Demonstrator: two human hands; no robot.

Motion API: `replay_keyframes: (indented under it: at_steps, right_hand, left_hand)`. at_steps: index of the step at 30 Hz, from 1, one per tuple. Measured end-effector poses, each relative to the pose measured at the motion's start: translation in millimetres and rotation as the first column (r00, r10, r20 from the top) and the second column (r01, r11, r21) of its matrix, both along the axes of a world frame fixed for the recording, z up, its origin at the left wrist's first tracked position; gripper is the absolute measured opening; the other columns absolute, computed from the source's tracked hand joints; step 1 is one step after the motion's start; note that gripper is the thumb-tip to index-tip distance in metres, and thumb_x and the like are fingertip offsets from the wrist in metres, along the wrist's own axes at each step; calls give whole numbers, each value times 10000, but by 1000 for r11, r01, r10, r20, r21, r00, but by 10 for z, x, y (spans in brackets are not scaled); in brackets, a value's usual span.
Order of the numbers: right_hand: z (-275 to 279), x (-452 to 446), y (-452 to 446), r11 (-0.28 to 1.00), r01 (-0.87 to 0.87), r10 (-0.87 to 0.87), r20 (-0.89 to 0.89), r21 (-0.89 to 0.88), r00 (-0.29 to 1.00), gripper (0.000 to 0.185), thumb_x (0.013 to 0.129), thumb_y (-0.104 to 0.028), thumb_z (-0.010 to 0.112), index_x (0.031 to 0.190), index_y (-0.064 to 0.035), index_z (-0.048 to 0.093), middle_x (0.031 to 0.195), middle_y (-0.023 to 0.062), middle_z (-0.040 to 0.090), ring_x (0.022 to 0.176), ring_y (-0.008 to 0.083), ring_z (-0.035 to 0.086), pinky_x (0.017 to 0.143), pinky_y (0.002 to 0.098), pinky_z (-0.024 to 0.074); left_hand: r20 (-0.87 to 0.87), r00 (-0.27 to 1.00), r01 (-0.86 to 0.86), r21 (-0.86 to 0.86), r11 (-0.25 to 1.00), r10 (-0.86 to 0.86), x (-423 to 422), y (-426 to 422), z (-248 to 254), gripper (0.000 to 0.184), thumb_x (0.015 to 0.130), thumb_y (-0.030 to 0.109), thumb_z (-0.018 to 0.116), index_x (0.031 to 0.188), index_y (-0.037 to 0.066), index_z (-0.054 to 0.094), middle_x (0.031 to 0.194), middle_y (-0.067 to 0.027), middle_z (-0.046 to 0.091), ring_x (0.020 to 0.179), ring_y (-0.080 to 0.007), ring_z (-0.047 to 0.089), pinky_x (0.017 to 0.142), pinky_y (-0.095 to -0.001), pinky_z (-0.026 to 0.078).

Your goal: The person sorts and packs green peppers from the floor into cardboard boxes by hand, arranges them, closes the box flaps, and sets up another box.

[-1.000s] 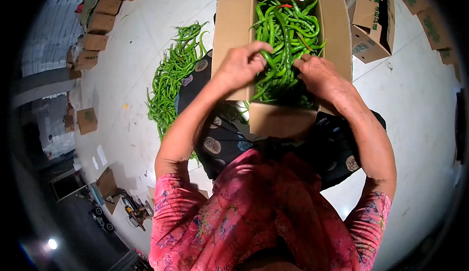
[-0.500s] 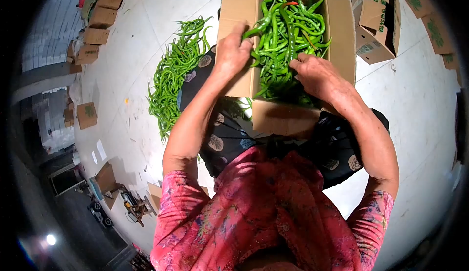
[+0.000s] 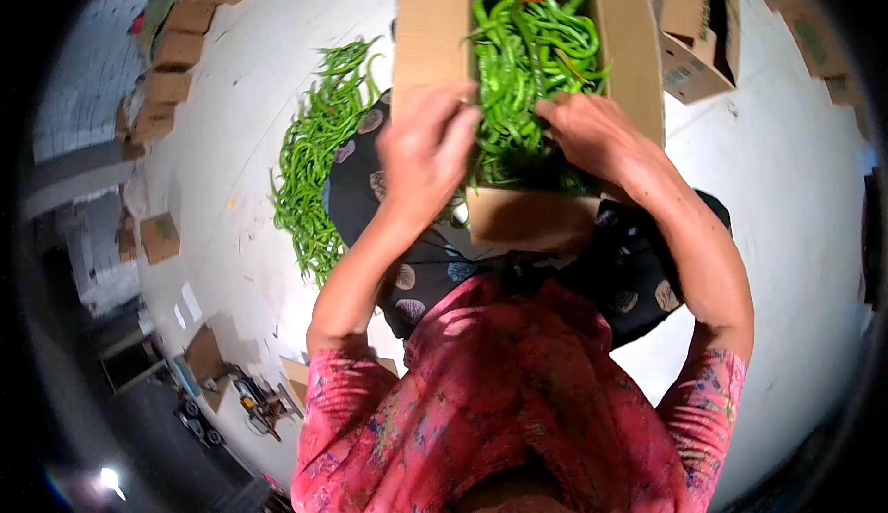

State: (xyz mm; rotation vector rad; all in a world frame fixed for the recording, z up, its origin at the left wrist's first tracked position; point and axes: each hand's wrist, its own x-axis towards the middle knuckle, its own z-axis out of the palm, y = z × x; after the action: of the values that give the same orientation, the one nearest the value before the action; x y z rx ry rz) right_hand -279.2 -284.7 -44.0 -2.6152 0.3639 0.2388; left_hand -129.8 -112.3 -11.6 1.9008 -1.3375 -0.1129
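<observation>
An open cardboard box (image 3: 433,27) stands between my knees, filled with long green chili peppers (image 3: 504,60), a red one among them near the far end. Over the box's left wall and flap is my left hand (image 3: 427,138); motion smears its fingers, and whether they hold anything does not show. On the right side of the pile my right hand (image 3: 592,135) has its fingers curled in at the lower end of a dark green chili pepper (image 3: 532,46). Its fingertips are partly hidden against the peppers.
A heap of loose green chili peppers (image 3: 314,175) lies on the floor to the left, beside my leg. Another open carton (image 3: 698,32) stands just right of the box. More cartons (image 3: 176,50) line the left side, and a small one (image 3: 160,238) sits apart.
My left hand has moved back toward me from the peppers at the box's left wall. My right hand stays at the pile. The whole view has shifted slightly.
</observation>
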Motion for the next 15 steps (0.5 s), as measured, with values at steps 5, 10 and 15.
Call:
replay_keyframes:
  at_steps: [5, 10, 15]
  right_hand:
    - [-190, 26, -111, 998, 48, -46, 37, -52, 998, 140, 886, -123, 568, 959, -10, 606, 930, 198, 643, 904, 400, 627, 772, 480, 508]
    - [-135, -6, -122, 994, 84, -83, 29, -68, 996, 146, 875, -126, 597, 943, 1, 623, 923, 198, 657, 941, 378, 639, 794, 477, 512]
    - [-161, 20, -178, 986, 157, -161, -79, -56, 984, 218, 857, -178, 656, 966, 9, 628, 950, 209, 658, 954, 377, 639, 835, 472, 506]
  left_hand:
    - [-151, 820, -33, -975, 219, -552, -484, 630, 1296, 474, 844, 190, 646, 1250, 10, 480, 1270, -143, 476, 1155, -242, 456, 918, -383, 426]
    - [148, 441, 274, -961, -25, -885, -801, 819, 1867, 467, 988, 89, 478, 1430, -26, 383, 1485, -234, 342, 1338, -337, 396, 1090, -423, 402]
    - [-78, 209, 214, -969, 123, -975, -841, 962, 1823, 445, 1005, 156, 448, 1426, 22, 393, 1410, -218, 414, 1235, -316, 475, 1027, -364, 437]
